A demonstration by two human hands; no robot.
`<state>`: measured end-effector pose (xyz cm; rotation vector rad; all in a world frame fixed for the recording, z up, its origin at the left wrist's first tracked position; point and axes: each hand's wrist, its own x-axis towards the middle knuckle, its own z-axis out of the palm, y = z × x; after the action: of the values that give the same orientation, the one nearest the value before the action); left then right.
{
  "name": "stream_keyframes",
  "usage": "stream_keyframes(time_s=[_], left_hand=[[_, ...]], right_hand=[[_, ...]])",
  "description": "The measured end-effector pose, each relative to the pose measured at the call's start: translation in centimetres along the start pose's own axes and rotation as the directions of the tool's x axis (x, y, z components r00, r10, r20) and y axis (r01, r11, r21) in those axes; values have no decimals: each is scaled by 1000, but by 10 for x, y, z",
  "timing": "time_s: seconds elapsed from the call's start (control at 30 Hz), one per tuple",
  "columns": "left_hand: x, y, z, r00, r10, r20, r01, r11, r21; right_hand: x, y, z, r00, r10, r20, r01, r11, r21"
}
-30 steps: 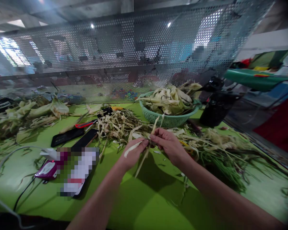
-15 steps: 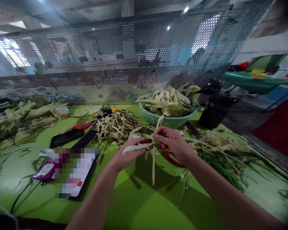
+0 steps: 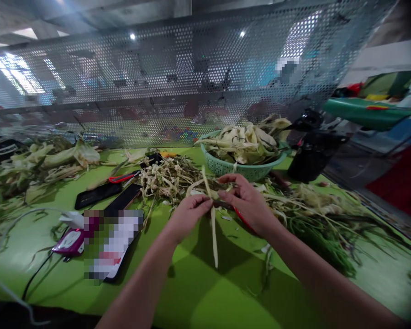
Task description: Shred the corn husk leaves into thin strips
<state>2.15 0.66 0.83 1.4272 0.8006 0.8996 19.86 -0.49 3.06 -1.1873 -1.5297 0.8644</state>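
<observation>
My left hand is closed in a pinch, thumb against forefinger, on a pale dried corn husk strip. The strip crosses the fingertips upright, one end pointing up and the longer end hanging above the green table. Just to the right is my right hand, its thumb and forefinger spread apart; its lower fingers are hidden. A thin dark stem lies between the two hands. Pale material shows in the gap of the right fingers, but I cannot tell whether it is touched. A red curved handle shows beneath the right wrist.
A green basket heaped with dried husks stands behind the hands. Bundled stems and loose husks lie left; stringy plant scraps lie right. A phone, purple device, red-handled cutter and black container are around.
My right thumb and forefinger have parted from the upright strip, which my left hand now pinches. The strip has shifted slightly left, and the pale piece across my left hand is no longer visible.
</observation>
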Motion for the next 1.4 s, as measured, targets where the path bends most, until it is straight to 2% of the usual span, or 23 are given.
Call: stream_keyframes(time_s=[0.07,0.17,0.27,0.43,0.63,0.77,0.87,0.97,1.17,1.3,1.4], left_hand=[[2,0,-1,994,25,-110,-28,999,-18],[3,0,-1,976,82,-203,-86,996,-8],[3,0,1,969,114,-217,-118,993,-5],[0,1,2,977,59,-205,-70,996,-46],[-2,7,4,972,-20,-234,-31,976,-214],[-2,7,1,984,-73,-163,27,962,-270],[-2,6,-2,993,-10,-119,-6,991,-137],[-2,5,-2,995,47,-84,-47,999,-2],[-1,5,3,997,66,-27,-64,994,85],[-1,5,5,994,102,37,-105,992,64],[-1,4,6,998,62,26,-63,998,31]], right_hand=[[-2,-2,1,997,-23,-73,14,994,-112],[-7,-4,8,999,-26,34,33,976,-214],[-11,-3,16,988,-39,146,75,966,-248],[-8,0,15,984,-74,159,122,942,-314],[-3,-1,6,979,-83,188,143,930,-338],[-2,0,7,985,-38,167,77,969,-237],[-1,4,9,975,92,204,-95,995,5],[0,9,12,966,183,182,-218,956,194],[-2,13,15,979,199,41,-203,940,274],[-4,10,15,984,177,9,-173,950,260],[-3,10,14,985,172,4,-168,953,251]])
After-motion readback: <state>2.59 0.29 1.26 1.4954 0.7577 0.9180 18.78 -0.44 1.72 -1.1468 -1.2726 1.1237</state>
